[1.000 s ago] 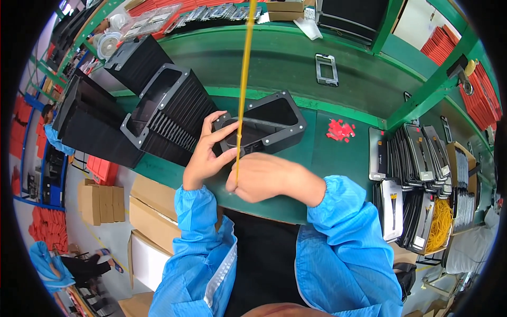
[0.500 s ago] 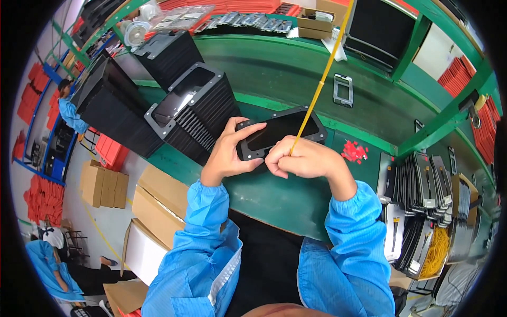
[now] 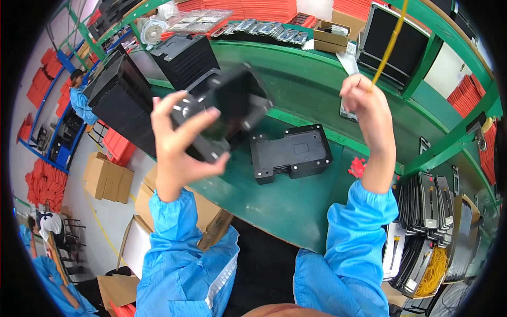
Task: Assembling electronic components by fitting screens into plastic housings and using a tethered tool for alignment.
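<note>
My left hand (image 3: 177,140) grips a black rectangular frame with a dark glossy panel (image 3: 232,103), thumb at one edge and fingers at the other. The frame is tilted and smeared by motion, above the left-hand stack of black frames. My right hand (image 3: 367,100) is raised over the back of the bench, fingers curled at the lower end of a taut yellow cord (image 3: 390,50) coming down from above. Whether a tool hangs inside that hand is hidden. Between my hands a black plastic tray with pale corner studs (image 3: 296,152) lies on the green bench.
Tall black stacks (image 3: 119,98) stand at the left. Small red pieces (image 3: 357,167) lie right of the tray. Flat dark parts (image 3: 422,206) and yellow bands (image 3: 435,269) fill the right side. An open carton (image 3: 331,37) sits on the back shelf. Co-workers (image 3: 82,100) are at the left.
My left hand has lifted the panelled frame off the bench tray and carried it left and back. My right hand has risen away to the back right with the yellow cord.
</note>
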`<act>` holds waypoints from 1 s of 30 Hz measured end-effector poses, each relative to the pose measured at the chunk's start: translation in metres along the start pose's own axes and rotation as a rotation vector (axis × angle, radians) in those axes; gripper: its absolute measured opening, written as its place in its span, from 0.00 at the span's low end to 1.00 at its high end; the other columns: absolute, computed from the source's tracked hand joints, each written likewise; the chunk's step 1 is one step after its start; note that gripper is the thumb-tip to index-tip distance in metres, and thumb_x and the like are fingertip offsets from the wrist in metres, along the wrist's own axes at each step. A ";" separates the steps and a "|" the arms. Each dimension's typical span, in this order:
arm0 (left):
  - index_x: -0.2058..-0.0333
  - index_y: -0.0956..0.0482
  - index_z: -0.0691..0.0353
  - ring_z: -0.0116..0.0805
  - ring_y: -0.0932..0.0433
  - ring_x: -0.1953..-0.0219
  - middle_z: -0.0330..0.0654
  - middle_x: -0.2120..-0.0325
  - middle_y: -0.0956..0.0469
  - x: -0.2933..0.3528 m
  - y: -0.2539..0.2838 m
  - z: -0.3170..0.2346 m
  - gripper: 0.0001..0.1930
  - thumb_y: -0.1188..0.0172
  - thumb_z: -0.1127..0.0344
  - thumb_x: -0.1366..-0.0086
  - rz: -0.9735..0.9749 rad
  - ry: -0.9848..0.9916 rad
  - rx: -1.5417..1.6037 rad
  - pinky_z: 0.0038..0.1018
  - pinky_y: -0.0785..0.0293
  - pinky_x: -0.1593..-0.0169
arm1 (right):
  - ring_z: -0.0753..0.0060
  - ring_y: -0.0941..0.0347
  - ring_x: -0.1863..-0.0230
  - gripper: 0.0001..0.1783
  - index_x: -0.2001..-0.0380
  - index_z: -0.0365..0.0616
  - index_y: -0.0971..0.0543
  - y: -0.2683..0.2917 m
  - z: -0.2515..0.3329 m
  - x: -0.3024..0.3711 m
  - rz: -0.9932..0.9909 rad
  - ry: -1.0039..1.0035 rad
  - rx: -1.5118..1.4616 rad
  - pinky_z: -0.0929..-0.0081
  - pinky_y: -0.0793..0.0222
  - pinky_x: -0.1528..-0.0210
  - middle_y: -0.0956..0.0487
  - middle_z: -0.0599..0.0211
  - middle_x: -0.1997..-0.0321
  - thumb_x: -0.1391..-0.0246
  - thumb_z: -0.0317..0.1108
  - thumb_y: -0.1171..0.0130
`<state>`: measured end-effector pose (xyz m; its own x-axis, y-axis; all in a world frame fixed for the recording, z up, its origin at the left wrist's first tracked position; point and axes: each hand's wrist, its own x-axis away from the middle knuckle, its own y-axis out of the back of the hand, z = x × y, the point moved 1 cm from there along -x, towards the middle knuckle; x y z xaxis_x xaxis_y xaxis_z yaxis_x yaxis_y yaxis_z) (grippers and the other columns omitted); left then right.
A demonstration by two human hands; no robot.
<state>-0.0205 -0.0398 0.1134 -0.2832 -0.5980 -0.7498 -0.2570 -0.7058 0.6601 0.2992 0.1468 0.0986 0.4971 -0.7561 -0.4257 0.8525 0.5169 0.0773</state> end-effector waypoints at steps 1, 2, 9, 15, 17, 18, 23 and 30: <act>0.46 0.17 0.51 0.57 0.30 0.39 0.52 0.44 0.30 0.006 -0.001 0.015 0.42 0.22 0.57 0.68 -0.063 0.152 0.005 0.48 0.36 0.32 | 0.75 0.30 0.62 0.17 0.63 0.38 0.21 0.000 -0.013 -0.007 0.001 -0.001 -0.010 0.75 0.39 0.60 0.21 0.67 0.64 0.39 0.42 0.50; 0.44 0.18 0.51 0.55 0.30 0.38 0.52 0.43 0.30 0.012 -0.003 0.029 0.41 0.22 0.56 0.64 -0.130 0.298 0.015 0.46 0.37 0.32 | 0.76 0.30 0.61 0.19 0.60 0.38 0.21 0.004 -0.024 -0.013 -0.059 -0.019 -0.229 0.76 0.39 0.60 0.20 0.68 0.63 0.38 0.44 0.51; 0.35 0.27 0.62 0.45 0.31 0.35 0.49 0.40 0.29 0.065 -0.029 0.080 0.43 0.31 0.43 0.45 -0.113 0.519 0.295 0.39 0.39 0.30 | 0.77 0.26 0.57 0.24 0.50 0.43 0.17 0.069 -0.129 -0.035 -0.578 -0.215 -0.001 0.73 0.31 0.53 0.16 0.71 0.57 0.31 0.48 0.53; 0.34 0.31 0.67 0.45 0.32 0.33 0.49 0.36 0.30 0.072 -0.042 0.093 0.47 0.33 0.39 0.44 -0.311 0.518 0.441 0.39 0.40 0.29 | 0.64 0.21 0.50 0.15 0.53 0.45 0.15 0.101 -0.195 -0.042 -0.503 -0.253 0.621 0.66 0.28 0.47 0.14 0.66 0.52 0.40 0.36 0.42; 0.34 0.31 0.66 0.44 0.33 0.33 0.49 0.36 0.30 0.070 -0.047 0.090 0.47 0.34 0.38 0.44 -0.318 0.530 0.446 0.39 0.40 0.29 | 0.60 0.21 0.49 0.15 0.53 0.46 0.15 0.097 -0.208 -0.040 -0.474 -0.304 0.760 0.65 0.28 0.46 0.15 0.64 0.51 0.42 0.34 0.40; 0.34 0.31 0.66 0.44 0.33 0.33 0.48 0.36 0.30 0.069 -0.047 0.089 0.47 0.34 0.38 0.44 -0.333 0.542 0.440 0.39 0.40 0.29 | 0.57 0.21 0.48 0.15 0.54 0.47 0.14 0.093 -0.214 -0.039 -0.473 -0.270 0.941 0.63 0.29 0.45 0.15 0.63 0.49 0.43 0.34 0.40; 0.35 0.29 0.65 0.44 0.33 0.33 0.49 0.37 0.31 0.077 -0.049 0.100 0.45 0.34 0.38 0.43 -0.288 0.553 0.368 0.39 0.40 0.30 | 0.49 0.23 0.47 0.13 0.57 0.53 0.12 0.122 -0.275 -0.033 -0.498 -0.166 1.368 0.54 0.31 0.42 0.17 0.62 0.45 0.45 0.35 0.38; 0.39 0.25 0.62 0.45 0.33 0.34 0.49 0.39 0.32 0.073 -0.035 0.096 0.41 0.33 0.40 0.45 -0.223 0.534 0.252 0.41 0.40 0.30 | 0.45 0.23 0.46 0.10 0.61 0.52 0.12 0.086 -0.215 -0.041 -0.391 -0.433 1.420 0.51 0.31 0.40 0.15 0.60 0.49 0.44 0.39 0.36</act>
<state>-0.1209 -0.0216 0.0399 0.2862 -0.5997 -0.7473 -0.4850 -0.7633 0.4267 0.3176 0.3090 -0.0709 0.0048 -0.9344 -0.3562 0.2578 -0.3430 0.9032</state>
